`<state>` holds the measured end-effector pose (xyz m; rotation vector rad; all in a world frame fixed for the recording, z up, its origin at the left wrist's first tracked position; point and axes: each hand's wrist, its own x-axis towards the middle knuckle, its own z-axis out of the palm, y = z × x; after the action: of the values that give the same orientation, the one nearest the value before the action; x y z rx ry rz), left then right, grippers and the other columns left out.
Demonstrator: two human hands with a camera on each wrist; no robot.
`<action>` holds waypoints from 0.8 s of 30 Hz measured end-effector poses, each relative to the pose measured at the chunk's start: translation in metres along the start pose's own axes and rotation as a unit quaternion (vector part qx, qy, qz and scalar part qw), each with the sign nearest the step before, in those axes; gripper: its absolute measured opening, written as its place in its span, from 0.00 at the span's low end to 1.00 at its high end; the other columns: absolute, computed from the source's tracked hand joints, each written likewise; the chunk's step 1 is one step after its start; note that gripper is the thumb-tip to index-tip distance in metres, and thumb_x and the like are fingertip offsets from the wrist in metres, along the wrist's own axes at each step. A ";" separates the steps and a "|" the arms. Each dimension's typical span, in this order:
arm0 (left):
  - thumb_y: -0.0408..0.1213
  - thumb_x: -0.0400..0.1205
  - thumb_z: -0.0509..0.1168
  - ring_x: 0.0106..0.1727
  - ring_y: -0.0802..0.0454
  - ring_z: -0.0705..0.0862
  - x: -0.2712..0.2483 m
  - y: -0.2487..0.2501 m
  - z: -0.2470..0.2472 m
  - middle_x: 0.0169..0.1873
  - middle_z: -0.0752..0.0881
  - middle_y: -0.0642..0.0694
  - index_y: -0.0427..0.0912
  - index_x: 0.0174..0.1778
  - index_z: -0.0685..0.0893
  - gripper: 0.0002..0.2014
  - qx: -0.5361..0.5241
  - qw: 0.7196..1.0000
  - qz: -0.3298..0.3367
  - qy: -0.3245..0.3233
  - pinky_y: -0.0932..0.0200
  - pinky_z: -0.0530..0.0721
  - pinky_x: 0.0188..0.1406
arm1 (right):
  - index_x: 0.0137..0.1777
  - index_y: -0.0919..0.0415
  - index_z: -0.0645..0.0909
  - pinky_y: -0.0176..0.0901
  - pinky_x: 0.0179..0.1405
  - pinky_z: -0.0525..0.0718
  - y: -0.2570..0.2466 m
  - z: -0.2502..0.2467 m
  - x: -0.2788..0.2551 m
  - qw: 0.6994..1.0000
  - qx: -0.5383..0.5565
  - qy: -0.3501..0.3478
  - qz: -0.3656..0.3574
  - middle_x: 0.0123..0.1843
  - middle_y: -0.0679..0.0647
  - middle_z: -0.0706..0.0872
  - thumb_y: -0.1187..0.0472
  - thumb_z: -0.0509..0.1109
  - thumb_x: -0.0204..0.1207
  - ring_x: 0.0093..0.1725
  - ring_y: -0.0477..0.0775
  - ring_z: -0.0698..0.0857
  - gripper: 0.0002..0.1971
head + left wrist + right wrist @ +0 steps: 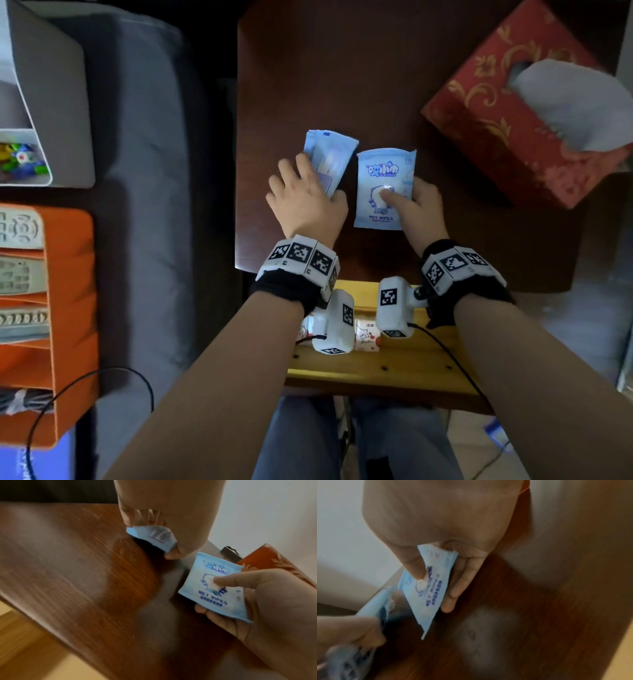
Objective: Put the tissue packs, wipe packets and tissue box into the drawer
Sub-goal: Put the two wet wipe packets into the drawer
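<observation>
Far left, off the table: grey sofa arm (144, 171), white organiser (51, 102) with small coloured bits, orange pocket holder (68, 308) carrying three remote controls (20, 274), black cable (102, 377) looping below.

Dark wooden table (291, 68): two wet wipe packets, one tissue box. Bare wood open behind the packets, towards the far edge, and along the left edge.

Left hand (305, 198): fingers curled over the left wipe packet (329, 161), thumb under its near edge, packet tilted and raised off the wood at its near corner in the left wrist view (154, 536). Blurred there.

Right hand (424, 205): thumb pressed on the printed face of the right wipe packet (383, 188), marked WET WIPES, fingers beneath it; a pinch grip, plain in the right wrist view (428, 588). Packets just beside each other, narrow gap between, not touching.

Right, far corner: red tissue box (513, 113) with gold pattern, one white tissue standing out of the slot, set askew, near corner overhanging the table's right edge. Well apart from the packets.

Below the near table edge: open yellow wooden drawer (376, 370), two small tissue packs (366, 335) inside, partly hidden by the wrist cameras; exact count uncertain. Drawer room to the right of them bare.
</observation>
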<state>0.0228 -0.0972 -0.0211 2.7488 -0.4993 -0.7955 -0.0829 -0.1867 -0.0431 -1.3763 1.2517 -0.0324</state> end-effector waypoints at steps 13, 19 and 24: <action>0.35 0.77 0.69 0.50 0.40 0.88 -0.030 -0.023 0.005 0.46 0.88 0.36 0.39 0.47 0.81 0.06 -0.396 0.905 -0.095 -0.123 0.41 0.87 0.55 | 0.53 0.63 0.82 0.59 0.54 0.86 0.015 -0.015 -0.035 0.995 0.080 -0.028 0.043 0.52 0.65 0.87 0.72 0.67 0.73 0.47 0.61 0.87 0.11; 0.35 0.81 0.65 0.53 0.39 0.87 -0.043 -0.027 0.010 0.50 0.86 0.37 0.40 0.51 0.80 0.05 -0.458 0.865 -0.106 -0.177 0.40 0.86 0.56 | 0.58 0.66 0.80 0.38 0.37 0.89 0.015 -0.021 -0.045 0.990 0.121 -0.058 0.041 0.49 0.61 0.87 0.73 0.65 0.74 0.38 0.48 0.88 0.13; 0.36 0.83 0.62 0.54 0.40 0.87 -0.056 -0.026 0.017 0.54 0.86 0.36 0.37 0.59 0.78 0.11 -0.441 0.868 -0.076 -0.214 0.42 0.87 0.53 | 0.55 0.58 0.82 0.45 0.49 0.89 0.016 -0.022 -0.050 0.980 0.115 -0.153 0.048 0.49 0.55 0.88 0.70 0.66 0.75 0.45 0.51 0.89 0.11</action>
<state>-0.0240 -0.0541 -0.0172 1.7683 0.0450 -1.2842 -0.1286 -0.1646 -0.0165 -1.0736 1.0193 0.0963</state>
